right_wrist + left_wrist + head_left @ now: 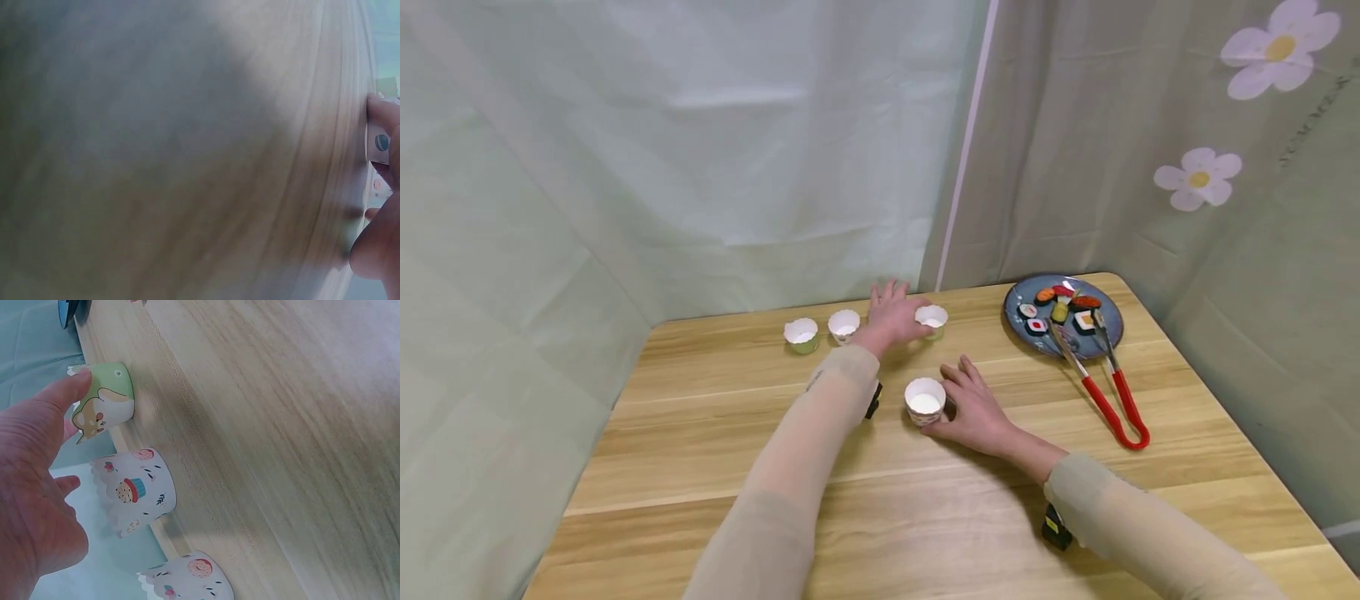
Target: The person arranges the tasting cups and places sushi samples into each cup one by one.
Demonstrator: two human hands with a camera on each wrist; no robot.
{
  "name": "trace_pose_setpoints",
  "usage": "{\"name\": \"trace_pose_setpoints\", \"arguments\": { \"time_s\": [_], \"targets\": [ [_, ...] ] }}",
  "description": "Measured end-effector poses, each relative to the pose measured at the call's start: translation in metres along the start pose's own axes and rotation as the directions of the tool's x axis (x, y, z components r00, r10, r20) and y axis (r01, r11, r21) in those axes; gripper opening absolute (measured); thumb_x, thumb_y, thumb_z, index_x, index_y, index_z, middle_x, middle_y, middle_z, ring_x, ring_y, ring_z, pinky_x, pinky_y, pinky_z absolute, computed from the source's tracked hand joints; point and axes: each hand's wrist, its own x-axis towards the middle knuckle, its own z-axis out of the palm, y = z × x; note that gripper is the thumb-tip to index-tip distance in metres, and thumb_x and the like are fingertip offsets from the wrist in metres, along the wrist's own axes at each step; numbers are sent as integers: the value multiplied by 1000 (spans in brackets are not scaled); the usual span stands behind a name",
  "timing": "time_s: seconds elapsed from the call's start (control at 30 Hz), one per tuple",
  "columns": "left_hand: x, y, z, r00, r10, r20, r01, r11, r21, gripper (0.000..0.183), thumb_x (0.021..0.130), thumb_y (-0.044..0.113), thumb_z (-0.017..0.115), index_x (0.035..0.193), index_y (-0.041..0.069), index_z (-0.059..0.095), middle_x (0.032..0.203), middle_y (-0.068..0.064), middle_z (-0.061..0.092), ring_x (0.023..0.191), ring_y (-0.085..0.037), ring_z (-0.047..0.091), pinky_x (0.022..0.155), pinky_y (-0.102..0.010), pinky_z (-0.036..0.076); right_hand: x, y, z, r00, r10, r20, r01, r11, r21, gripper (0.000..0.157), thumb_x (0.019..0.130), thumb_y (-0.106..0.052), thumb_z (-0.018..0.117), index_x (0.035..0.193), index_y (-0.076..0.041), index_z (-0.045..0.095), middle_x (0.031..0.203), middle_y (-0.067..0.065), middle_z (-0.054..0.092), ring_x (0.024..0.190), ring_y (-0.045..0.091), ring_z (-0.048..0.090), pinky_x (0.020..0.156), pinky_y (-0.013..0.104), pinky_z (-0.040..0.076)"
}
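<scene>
My left hand [895,319] reaches to the back of the table and pinches a green paper baking cup [934,325] with a dog print at its rim. In the left wrist view, white printed cups, a near one [140,490] and a lower one [197,581], stand in line beside it. My right hand [979,414] grips a white paper baking cup [924,402] between thumb and fingers, nearer the front. The right wrist view catches only part of this hand and cup [379,145] at its edge. Every cup seen from above stands upright.
Left of my left hand stand a green cup [803,337] and a white cup [844,325]. At the back right, a blue plate [1017,321] carries several sushi pieces. Red-handled tongs [1122,400] lean over its rim. Curtains [775,150] hang behind the wooden table [685,433].
</scene>
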Motion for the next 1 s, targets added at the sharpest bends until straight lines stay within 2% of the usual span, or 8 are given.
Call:
{"name": "trace_pose_setpoints", "arguments": {
  "time_s": [0.23, 0.43, 0.6, 0.77, 0.87, 1.0],
  "targets": [
    [-3, 2, -2, 1000, 13, -25, -13, 999, 30, 70, 93, 60, 66, 154, 33, 46, 167, -15, 22, 155, -39, 5, 121, -65, -1, 1, -2, 1, 1000, -6, -5, 6, 1000, 8, 61, 74, -47, 90, 116, -10, 68, 155, 21, 44, 153, 45, 11, 120, 64, 16],
    [-7, 4, -3, 998, 6, -56, -3, 998, 56, 75, 93, 62, 64, 158, 31, 41, 167, -15, 24, 155, -39, 9, 121, -64, 2, 1, -3, 0, 1000, 1, 0, -1, 1000, 9, 62, 74, -48, 90, 119, -10, 68, 156, 20, 43, 153, 44, 10, 119, 66, 17],
    [-7, 2, -5, 998, 14, -65, -12, 1000, 28, 83, 92, 64, 64, 160, 27, 36, 167, -15, 23, 155, -39, 10, 121, -64, 3, 0, -4, 0, 1000, 11, 6, -11, 1000, 13, 61, 75, -48, 89, 119, -11, 68, 157, 20, 42, 153, 44, 9, 118, 68, 17],
    [-7, -5, -8, 997, 22, -78, -24, 999, -23, 85, 93, 70, 56, 162, 26, 32, 168, -15, 21, 155, -39, 8, 121, -64, 3, 0, -5, -1, 1000, 17, 4, -17, 1000, 10, 62, 74, -47, 90, 119, -10, 68, 156, 20, 43, 153, 44, 10, 117, 69, 18],
    [-10, -10, -13, 996, 19, -89, -23, 999, -44, 84, 94, 73, 51, 162, 26, 32, 168, -14, 19, 155, -38, 5, 121, -63, 1, 0, -5, 0, 1000, 19, 14, -19, 1000, 8, 62, 75, -48, 89, 119, -11, 68, 156, 20, 43, 153, 44, 9, 117, 69, 18],
    [-17, -16, -22, 993, 34, -113, -43, 997, -72, 85, 95, 71, 50, 162, 23, 32, 169, -14, 17, 155, -37, 4, 122, -62, 0, 0, -4, -1, 1000, 16, 13, -16, 1000, 12, 60, 74, -48, 89, 118, -11, 68, 156, 21, 43, 153, 45, 10, 118, 67, 17]
  ]
}}
